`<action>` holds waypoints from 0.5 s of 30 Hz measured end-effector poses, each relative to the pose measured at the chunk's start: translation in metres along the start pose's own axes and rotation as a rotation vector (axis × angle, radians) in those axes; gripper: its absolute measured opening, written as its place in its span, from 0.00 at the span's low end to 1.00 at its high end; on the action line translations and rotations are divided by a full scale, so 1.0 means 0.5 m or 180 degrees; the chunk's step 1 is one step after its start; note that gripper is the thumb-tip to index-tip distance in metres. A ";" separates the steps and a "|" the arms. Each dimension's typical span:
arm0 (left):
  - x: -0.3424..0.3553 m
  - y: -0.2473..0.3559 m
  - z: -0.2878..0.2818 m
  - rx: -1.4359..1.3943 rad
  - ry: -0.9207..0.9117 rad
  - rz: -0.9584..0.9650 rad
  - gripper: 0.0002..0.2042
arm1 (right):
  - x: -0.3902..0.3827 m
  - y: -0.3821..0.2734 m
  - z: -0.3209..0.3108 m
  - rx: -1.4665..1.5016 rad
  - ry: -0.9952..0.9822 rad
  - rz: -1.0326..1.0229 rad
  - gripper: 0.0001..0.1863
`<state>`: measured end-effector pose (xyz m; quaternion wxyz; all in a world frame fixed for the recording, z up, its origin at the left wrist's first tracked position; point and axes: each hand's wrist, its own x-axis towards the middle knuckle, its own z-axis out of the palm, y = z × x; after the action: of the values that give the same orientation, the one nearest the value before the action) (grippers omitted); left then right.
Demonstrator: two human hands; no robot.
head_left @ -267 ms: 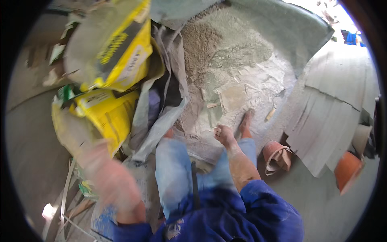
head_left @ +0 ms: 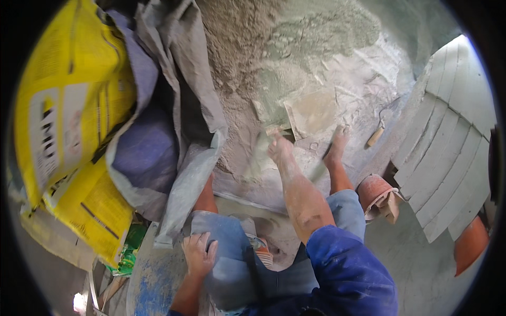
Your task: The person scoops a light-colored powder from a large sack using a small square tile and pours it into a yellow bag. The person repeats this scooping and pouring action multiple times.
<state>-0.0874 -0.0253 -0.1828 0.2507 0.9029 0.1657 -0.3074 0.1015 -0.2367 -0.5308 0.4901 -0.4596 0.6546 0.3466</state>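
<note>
Your right hand [head_left: 281, 147] is out over the pale powder [head_left: 321, 52], fingers bent; blur hides whether they grip the wooden handle [head_left: 274, 128] or only lie against it. That handle sits just on the far side of those fingers, its long axis running roughly left to right, with the square slab [head_left: 312, 113] close by on its right. Your left hand [head_left: 199, 253] is well apart, nearer and to the left, resting loosely on your thigh [head_left: 224, 231] with nothing gripped, so your right hand is clearly the closer one.
</note>
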 end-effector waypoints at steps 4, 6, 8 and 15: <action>0.083 0.021 0.008 -0.0701 0.0449 -0.0198 0.13 | 0.096 -0.020 0.019 0.0193 0.0225 -0.0300 0.17; 0.125 0.058 -0.015 -0.1297 0.0716 -0.0537 0.12 | 0.121 -0.020 0.031 0.0307 0.0379 -0.0516 0.16; 0.167 0.090 -0.034 -0.1522 0.1008 -0.0195 0.10 | 0.131 -0.019 0.047 0.0394 0.0483 -0.0748 0.15; 0.265 0.178 -0.138 -0.3858 0.2654 0.0859 0.10 | 0.013 0.075 -0.101 0.0196 0.0374 -0.1937 0.22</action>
<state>0.0856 -0.0406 -0.1891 0.6562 0.6607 0.2752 0.2390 0.0492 -0.2713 -0.5230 0.5464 -0.6386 0.5243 0.1368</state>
